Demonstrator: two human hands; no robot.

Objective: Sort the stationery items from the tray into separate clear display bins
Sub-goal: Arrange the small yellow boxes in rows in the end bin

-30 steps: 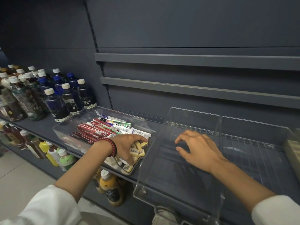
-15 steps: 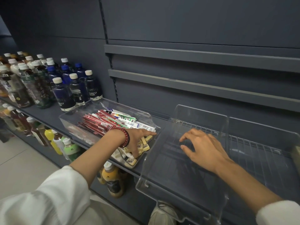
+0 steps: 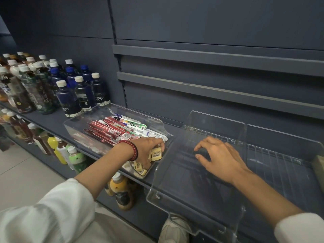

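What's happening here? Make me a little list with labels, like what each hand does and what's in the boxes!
left hand: grips small cream packs in the tray
right hand: open, fingers spread, inside the clear bin
tray contents: red packs, green-and-white packs, cream packs
clear bin contents: only the right hand
beside the tray: drink bottles on the shelf

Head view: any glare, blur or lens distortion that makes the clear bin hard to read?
Head view: wide-angle bending tilts the shelf rails; dim, even light; the clear bin shows only by pale edge highlights; left hand and yellow items are sharp.
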